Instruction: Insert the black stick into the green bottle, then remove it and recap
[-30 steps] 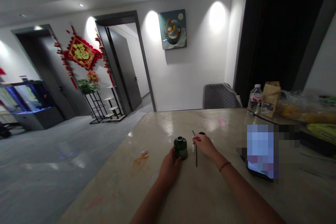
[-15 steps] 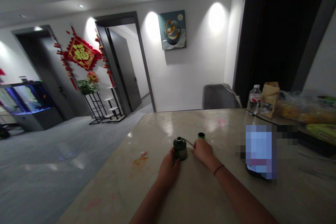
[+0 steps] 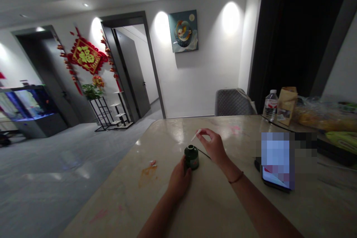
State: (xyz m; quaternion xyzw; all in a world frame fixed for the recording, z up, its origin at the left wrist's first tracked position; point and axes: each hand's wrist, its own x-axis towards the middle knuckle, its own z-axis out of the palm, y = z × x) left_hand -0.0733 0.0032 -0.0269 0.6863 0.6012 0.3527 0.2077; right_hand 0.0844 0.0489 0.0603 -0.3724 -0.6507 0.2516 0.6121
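A small dark green jar (image 3: pixel 191 157) with an open mouth stands on the pale marble table (image 3: pixel 212 208). My left hand (image 3: pixel 178 181) is closed round its near side and holds it upright. My right hand (image 3: pixel 214 145) is raised just right of the jar and pinches a thin white stick (image 3: pixel 195 135), whose tip points up and to the left above the jar's mouth. A thin dark stick (image 3: pixel 204 153) lies on the table under my right hand. The jar's cap is hidden.
A phone (image 3: pixel 275 178) lies at the right. Further back stand a water bottle (image 3: pixel 269 105), a brown paper bag (image 3: pixel 287 105) and plastic bags (image 3: pixel 326 113). A grey chair (image 3: pixel 232 102) is at the table's far end. An orange stain (image 3: pixel 147 173) marks the table's left.
My right hand has lifted off the table and now holds the white stick above the jar. The dark stick has been left on the table. My left hand stays on the jar.
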